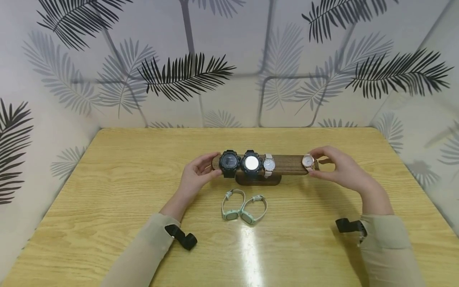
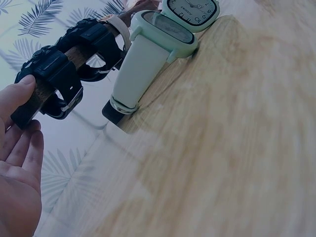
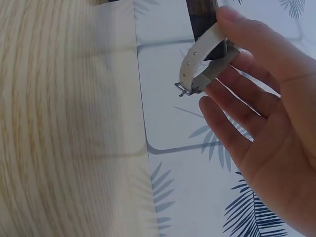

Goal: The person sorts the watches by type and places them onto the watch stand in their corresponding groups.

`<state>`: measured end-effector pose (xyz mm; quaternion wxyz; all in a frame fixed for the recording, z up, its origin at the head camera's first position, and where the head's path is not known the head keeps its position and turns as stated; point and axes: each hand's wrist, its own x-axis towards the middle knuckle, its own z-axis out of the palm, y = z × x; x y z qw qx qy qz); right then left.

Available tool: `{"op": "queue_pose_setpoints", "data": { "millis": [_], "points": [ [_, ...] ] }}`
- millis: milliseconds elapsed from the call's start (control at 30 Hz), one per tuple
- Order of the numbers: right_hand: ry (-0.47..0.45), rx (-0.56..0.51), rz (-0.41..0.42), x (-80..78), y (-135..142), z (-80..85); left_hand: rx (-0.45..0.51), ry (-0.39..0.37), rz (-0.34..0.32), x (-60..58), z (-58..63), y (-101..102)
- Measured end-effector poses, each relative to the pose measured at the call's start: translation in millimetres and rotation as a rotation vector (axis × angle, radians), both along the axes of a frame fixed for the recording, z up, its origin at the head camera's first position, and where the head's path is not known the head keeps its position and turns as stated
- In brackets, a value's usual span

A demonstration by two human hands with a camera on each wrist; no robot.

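A dark wooden watch stand (image 1: pixel 288 164) holds two black sports watches (image 1: pixel 229 160) at its left and a white-strapped watch (image 1: pixel 269 164) beside them. My left hand (image 1: pixel 193 175) grips the stand's left end, thumb on the near side in the left wrist view. At the right end, my right hand (image 1: pixel 342 167) pinches another white-strapped watch (image 1: pixel 307 161) between thumb and fingers. Its buckled strap (image 3: pixel 191 69) forms a loop round the bar's tip in the right wrist view. One black watch's face (image 1: pixel 252 162) glares white.
Two mint-green watches (image 1: pixel 232 214) stand on their sides, touching each other, on the wooden table (image 1: pixel 107 207) in front of the stand. The stand's oval base (image 1: pixel 258 181) rests on the table. A leaf-patterned backdrop (image 1: pixel 229 103) rises behind the far edge.
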<state>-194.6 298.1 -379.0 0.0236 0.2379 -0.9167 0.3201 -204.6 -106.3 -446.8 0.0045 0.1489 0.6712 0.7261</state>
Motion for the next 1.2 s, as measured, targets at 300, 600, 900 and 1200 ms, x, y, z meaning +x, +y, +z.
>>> {"op": "queue_pose_setpoints", "data": {
  "millis": [300, 600, 900, 1200],
  "points": [
    [-0.03, 0.035, -0.014, 1.9, -0.9, 2.0, -0.004, 0.021, -0.002, 0.2, -0.4, 0.1],
    [-0.031, 0.054, -0.027, -1.6, -7.3, -0.7, 0.001, 0.017, 0.003, 1.4, 2.5, 0.6],
    [0.048, 0.145, 0.003, 0.4, -19.8, 0.8, 0.014, 0.019, 0.005, 1.9, 2.2, 1.2],
    [0.11, 0.158, 0.037, 2.0, -37.3, -0.8, 0.007, 0.008, 0.007, 2.5, 2.0, 1.5]
  ]
}}
